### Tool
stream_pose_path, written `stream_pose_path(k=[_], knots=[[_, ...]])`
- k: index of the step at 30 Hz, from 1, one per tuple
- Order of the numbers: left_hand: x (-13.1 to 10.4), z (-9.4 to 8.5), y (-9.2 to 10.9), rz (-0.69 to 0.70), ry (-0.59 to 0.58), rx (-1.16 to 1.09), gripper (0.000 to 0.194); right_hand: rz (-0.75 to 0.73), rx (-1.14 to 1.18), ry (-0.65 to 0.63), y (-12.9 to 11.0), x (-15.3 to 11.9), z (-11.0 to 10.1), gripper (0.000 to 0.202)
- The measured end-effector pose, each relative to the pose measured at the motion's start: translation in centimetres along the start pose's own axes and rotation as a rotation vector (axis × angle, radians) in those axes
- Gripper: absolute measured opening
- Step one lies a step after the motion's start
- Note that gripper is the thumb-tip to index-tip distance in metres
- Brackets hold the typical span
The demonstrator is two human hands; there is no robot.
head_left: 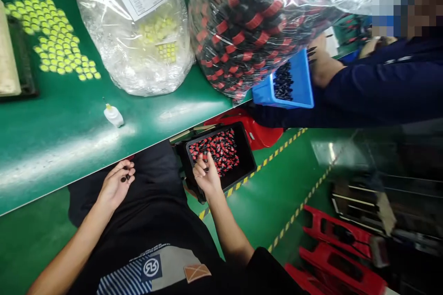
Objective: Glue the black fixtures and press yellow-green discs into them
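Observation:
Over the lap, near the table edge, my left hand (117, 184) is curled palm up around several small black parts. My right hand (206, 174) is raised above the near left side of a black bin (247, 156), its fingers closed on a small dark part. Many small red and black parts (224, 150) fill much of that bin. A large clear bag of red and black parts (238, 32) rests on the green table (148, 115) beyond the bin. To its left lies a clear bag with yellow pieces (155, 30).
Rows of yellow-green round pieces (57, 46) and a small white bottle (114, 116) are on the table. At right, another person's arm (380, 78) reaches over a blue bin (301, 78). Red stools (339, 258) stand at lower right.

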State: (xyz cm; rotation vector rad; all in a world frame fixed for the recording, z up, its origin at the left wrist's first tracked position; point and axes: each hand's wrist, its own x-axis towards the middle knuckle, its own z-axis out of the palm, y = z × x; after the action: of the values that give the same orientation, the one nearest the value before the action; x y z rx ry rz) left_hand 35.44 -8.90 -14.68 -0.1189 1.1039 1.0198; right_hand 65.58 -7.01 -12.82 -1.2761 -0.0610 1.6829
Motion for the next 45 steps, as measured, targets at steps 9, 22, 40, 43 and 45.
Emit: stream_pose_path(k=[9,22,40,43,45], knots=[[-0.9,1.9,-0.6,0.051,-0.164,0.162,0.047,0.070,-0.004,0.099,2.3,1.2,-0.6,0.022],[-2.6,1.0,0.7,0.308,-0.023,0.162,0.053,0.129,-0.664,-0.617,7.7,-0.8,11.4,0.048],[-2.3,2.2,-0.8,0.489,-0.115,0.523,0.045,0.276,-0.361,-0.605,6.6,-2.6,11.3,0.052],[-1.8,2.9,0.0,0.563,-0.197,0.687,0.045,0.319,-0.251,-0.542,6.4,-2.8,10.5,0.053],[-1.3,3.3,0.7,0.563,-0.299,0.779,0.042,0.434,-0.148,-0.526,6.5,-2.9,10.0,0.054]])
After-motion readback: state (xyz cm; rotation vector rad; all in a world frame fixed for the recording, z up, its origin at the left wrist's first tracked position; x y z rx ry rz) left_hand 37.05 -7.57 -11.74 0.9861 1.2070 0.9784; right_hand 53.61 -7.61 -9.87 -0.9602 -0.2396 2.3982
